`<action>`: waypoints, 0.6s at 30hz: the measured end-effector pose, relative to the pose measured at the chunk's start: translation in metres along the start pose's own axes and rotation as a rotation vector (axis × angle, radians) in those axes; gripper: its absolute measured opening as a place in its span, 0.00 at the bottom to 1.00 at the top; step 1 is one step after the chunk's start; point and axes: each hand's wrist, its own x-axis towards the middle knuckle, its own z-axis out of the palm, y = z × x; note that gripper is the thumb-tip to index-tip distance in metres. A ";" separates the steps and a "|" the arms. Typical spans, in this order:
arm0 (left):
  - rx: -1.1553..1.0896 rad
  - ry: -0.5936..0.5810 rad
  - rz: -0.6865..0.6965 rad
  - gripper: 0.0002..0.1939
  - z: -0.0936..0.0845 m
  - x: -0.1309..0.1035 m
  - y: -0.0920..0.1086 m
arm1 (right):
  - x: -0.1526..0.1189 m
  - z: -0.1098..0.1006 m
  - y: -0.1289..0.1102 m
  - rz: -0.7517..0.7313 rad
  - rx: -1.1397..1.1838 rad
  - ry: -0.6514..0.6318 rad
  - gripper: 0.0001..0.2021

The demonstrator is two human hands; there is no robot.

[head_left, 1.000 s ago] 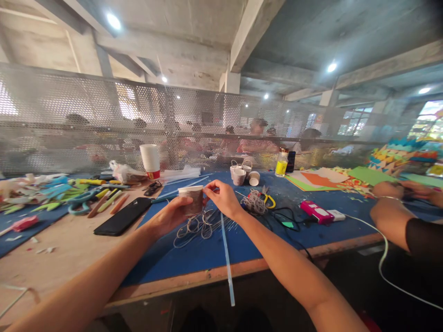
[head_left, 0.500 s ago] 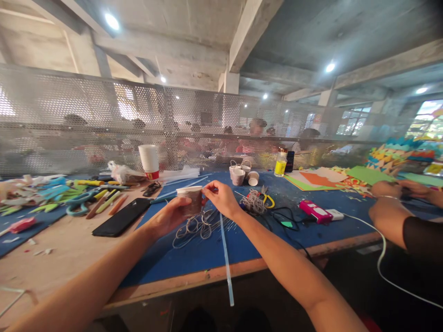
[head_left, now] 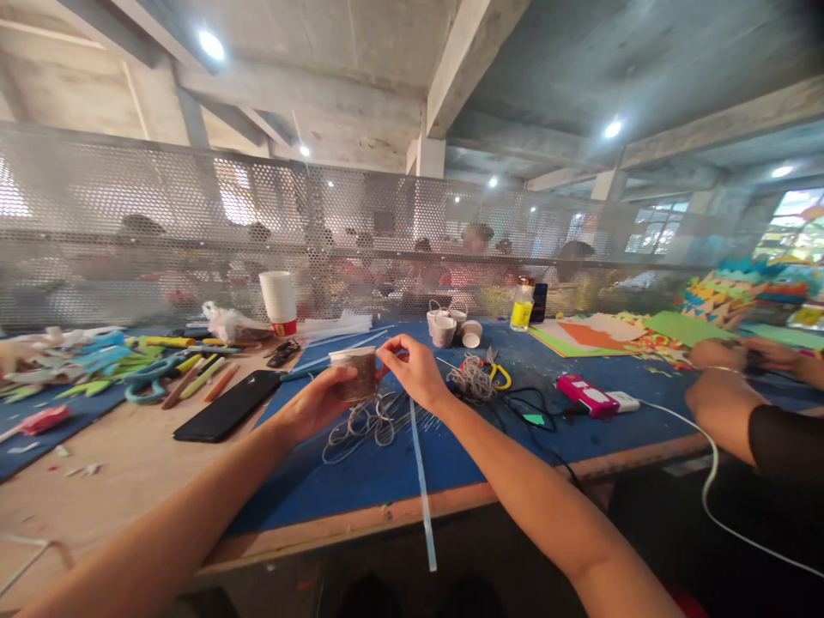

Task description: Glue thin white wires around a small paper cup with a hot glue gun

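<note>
My left hand (head_left: 317, 396) is closed around a small paper cup (head_left: 361, 375) wrapped in grey-brown cord, its white rim on top. My right hand (head_left: 412, 367) pinches with thumb and forefinger at the cup's right side; what lies between those fingertips is too small to make out. Loose loops of grey cord (head_left: 360, 432) rest on the blue mat beneath the cup. A translucent strip (head_left: 421, 493) runs from below my hands past the table edge. Beyond my right wrist are a tangled bundle of cord (head_left: 473, 379) and yellow-handled pliers (head_left: 500, 376).
Several small cord-wrapped cups (head_left: 443, 330) stand at the back, one on its side. A stack of paper cups (head_left: 278, 302), a black phone (head_left: 227, 406) and scissors (head_left: 145, 378) are left. To the right are a bottle (head_left: 522, 306), a pink device (head_left: 587, 395) and another person's hands (head_left: 721, 356).
</note>
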 end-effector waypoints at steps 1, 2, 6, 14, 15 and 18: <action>-0.001 -0.003 0.000 0.19 0.000 0.000 0.000 | 0.000 0.000 0.001 -0.009 -0.001 0.005 0.08; 0.000 -0.010 0.003 0.19 0.000 0.000 0.000 | 0.000 0.001 0.001 -0.014 -0.002 0.010 0.08; 0.005 -0.035 0.022 0.18 0.002 -0.001 0.000 | 0.001 0.001 0.004 -0.006 -0.013 0.014 0.08; 0.047 -0.084 0.055 0.18 0.008 -0.003 0.002 | 0.000 0.001 0.004 0.037 -0.030 0.008 0.08; 0.053 -0.087 0.061 0.18 0.008 -0.003 0.002 | 0.000 0.001 0.004 0.037 -0.032 0.007 0.08; 0.063 -0.095 0.078 0.17 0.009 -0.003 0.002 | 0.001 0.001 0.005 0.049 -0.030 -0.003 0.08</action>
